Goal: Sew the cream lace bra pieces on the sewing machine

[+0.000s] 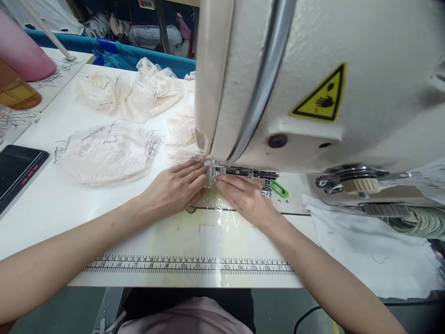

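A small piece of white lace fabric [210, 178] lies under the needle area of the sewing machine [250, 106]. From the left, my left hand [179, 184] presses on its edge with the fingers held close together. My right hand [246, 197] pinches the other side, its fingertips just beside the presser foot and partly hidden below the metal needle-bar parts [239, 172]. More cream lace [182, 134] runs behind my left fingers. The sewing machine head hides what lies behind the needle.
Cream lace pieces with dark loose threads [107, 153] lie left, others [128, 95] behind. A black device [21, 171] and a pink thread cone [28, 41] are at far left. White cloth [368, 250] lies right. A printed ruler [194, 265] follows the front edge.
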`<control>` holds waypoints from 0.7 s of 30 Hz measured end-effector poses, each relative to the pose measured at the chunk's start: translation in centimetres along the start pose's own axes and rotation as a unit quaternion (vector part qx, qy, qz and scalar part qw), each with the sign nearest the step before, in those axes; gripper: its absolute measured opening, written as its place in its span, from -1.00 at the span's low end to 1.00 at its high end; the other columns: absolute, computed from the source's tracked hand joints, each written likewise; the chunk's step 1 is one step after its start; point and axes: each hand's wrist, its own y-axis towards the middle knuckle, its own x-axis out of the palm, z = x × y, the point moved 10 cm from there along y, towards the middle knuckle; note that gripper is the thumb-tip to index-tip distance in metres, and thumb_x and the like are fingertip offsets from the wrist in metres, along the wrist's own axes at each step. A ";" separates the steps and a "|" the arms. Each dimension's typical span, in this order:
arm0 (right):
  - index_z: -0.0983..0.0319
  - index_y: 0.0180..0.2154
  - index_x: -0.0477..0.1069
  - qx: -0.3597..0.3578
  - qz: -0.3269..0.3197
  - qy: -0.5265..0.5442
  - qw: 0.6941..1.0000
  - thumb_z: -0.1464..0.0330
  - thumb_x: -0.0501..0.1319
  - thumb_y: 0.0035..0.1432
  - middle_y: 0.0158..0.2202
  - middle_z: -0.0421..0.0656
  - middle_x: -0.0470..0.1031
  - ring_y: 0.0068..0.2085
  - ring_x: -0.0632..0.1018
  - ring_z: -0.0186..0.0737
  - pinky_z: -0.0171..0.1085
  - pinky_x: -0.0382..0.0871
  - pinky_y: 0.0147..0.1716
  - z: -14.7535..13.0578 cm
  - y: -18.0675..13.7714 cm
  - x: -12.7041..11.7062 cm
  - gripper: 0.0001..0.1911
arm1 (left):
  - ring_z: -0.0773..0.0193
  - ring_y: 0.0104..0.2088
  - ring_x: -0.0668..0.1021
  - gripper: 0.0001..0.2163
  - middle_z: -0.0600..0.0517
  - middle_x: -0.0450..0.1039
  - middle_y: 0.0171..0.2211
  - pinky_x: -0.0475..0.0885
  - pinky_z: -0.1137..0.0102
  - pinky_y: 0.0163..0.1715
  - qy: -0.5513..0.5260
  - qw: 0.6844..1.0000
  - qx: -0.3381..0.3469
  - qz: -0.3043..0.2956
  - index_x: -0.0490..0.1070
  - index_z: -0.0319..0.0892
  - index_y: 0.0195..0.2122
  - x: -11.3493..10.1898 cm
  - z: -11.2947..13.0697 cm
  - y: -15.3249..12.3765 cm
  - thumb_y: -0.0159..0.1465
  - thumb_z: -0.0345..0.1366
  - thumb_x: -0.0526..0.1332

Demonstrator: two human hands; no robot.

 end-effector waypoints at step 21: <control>0.17 -0.28 0.54 0.124 0.040 0.091 0.987 0.34 0.16 0.32 -0.27 -0.20 0.64 -0.25 0.62 -0.23 -0.22 0.50 -0.16 2.5 0.7 -1.0 -0.81 | 0.08 0.02 0.59 -0.73 -0.15 0.57 -0.04 0.48 0.14 0.11 0.018 1.000 0.011 0.003 0.48 -0.21 0.06 0.1 0.1 0.0 0.40 -0.34 0.11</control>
